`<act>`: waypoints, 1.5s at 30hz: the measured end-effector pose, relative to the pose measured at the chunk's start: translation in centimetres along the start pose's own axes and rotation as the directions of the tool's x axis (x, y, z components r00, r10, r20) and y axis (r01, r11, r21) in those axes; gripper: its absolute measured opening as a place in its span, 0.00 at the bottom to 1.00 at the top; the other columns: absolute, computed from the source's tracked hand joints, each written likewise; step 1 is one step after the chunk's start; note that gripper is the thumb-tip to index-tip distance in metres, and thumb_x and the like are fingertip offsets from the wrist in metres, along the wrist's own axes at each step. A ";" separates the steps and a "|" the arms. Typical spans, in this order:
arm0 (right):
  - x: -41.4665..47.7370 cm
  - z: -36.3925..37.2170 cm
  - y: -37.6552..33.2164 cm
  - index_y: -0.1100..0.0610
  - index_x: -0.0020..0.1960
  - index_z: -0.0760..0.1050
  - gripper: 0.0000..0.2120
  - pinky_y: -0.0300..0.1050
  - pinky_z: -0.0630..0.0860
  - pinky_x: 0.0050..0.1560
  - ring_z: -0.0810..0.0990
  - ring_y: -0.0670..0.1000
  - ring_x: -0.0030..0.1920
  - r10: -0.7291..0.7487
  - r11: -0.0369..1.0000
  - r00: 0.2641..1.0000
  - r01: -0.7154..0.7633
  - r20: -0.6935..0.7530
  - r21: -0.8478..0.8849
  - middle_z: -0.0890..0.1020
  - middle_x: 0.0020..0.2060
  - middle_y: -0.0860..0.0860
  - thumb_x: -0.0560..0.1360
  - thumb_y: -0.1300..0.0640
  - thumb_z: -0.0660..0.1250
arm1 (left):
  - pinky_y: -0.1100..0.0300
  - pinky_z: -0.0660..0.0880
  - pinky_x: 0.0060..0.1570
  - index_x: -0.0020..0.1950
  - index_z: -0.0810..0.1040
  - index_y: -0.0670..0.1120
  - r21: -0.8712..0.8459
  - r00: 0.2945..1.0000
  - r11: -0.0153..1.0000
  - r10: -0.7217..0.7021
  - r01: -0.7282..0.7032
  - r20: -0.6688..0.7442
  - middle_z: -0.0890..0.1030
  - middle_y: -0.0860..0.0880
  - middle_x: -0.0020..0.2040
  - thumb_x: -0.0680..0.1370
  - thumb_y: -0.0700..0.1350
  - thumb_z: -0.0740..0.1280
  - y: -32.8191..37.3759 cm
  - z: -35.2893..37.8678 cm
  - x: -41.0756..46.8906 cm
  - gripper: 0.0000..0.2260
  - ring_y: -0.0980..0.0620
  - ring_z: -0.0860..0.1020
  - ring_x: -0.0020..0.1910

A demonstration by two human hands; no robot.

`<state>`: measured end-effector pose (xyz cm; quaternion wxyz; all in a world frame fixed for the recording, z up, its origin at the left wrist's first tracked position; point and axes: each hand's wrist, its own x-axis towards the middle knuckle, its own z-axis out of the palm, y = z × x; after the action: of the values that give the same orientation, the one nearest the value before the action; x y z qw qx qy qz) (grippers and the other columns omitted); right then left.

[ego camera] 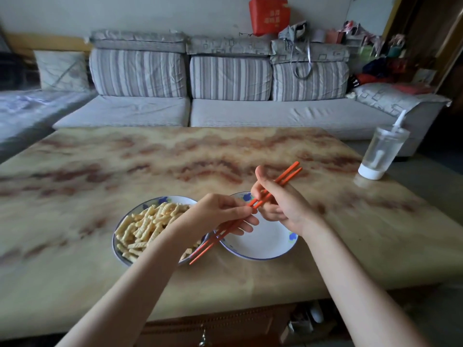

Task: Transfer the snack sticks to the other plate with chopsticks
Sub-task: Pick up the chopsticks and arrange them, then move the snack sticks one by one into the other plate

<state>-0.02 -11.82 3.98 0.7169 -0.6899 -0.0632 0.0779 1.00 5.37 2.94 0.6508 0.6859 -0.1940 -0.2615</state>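
While gripped from both sides, slanting above the marbled table (175, 159) from upper right down to lower left: a pair of orange chopsticks (203, 251). Left hand (220, 211) curled, thumb and fingertips pinching both sticks near the middle, wrist and forearm crossing the near right side of the full plate (117, 246). Right hand (280, 204) turned partly palm-up, fingers loosely bent, thumb raised, holding the upper part of the sticks, with the blunt ends poking out past the fingers toward the far right. Hard to tell exactly which right fingers press on the sticks. Thin tips low and close together, over the spot where the two plates meet.

Snack sticks (145, 226), pale yellow and ridged, heaped on the left plate, partly hidden behind the left forearm. Second plate (263, 244), white with blue flowers at the rim, just beside the full one on its right, lying under both hands; rims touching or nearly so, contact hidden by the chopsticks.

Well apart at the far right edge of the table: a clear lidded cup (383, 151) with a straw. Behind the table, a sofa (225, 111) with striped back cushions, and a red bag (269, 16) up on top of it.
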 end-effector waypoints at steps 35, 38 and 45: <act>1.1 0.1 1.7 0.64 0.37 0.73 0.20 0.37 0.50 0.22 0.56 0.44 0.15 -0.066 0.995 0.985 0.077 -0.157 0.069 0.63 0.15 0.48 0.82 0.53 0.54 | 0.61 0.79 0.49 0.50 0.81 0.46 0.087 0.911 0.980 0.196 -0.177 -0.362 0.85 0.47 0.46 0.71 0.47 0.69 -1.9 -3.8 -2.3 0.10 0.53 0.83 0.47; 1.0 -0.2 1.8 0.62 0.37 0.73 0.20 0.35 0.51 0.20 0.55 0.44 0.15 -0.052 0.991 0.975 0.078 -0.216 0.110 0.61 0.15 0.48 0.82 0.52 0.54 | 0.59 0.79 0.51 0.51 0.81 0.46 0.120 0.806 0.963 0.268 -0.241 -0.528 0.85 0.48 0.47 0.75 0.42 0.68 -2.6 -6.7 -4.3 0.07 0.50 0.82 0.50; 1.3 1.2 2.1 0.61 0.35 0.70 0.21 0.34 0.52 0.18 0.54 0.44 0.15 -0.056 0.980 0.950 0.110 -0.307 0.163 0.61 0.14 0.48 0.82 0.52 0.51 | 0.69 0.73 0.53 0.56 0.79 0.51 0.342 0.436 0.931 0.362 -0.126 -0.824 0.82 0.54 0.54 0.78 0.36 0.64 -7.8 -10.9 -9.5 0.13 0.57 0.79 0.55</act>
<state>0.93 -10.34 1.95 0.7796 -0.6235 0.0250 -0.0533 -0.36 20.35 -3.64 0.6043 0.7562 0.0396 0.2476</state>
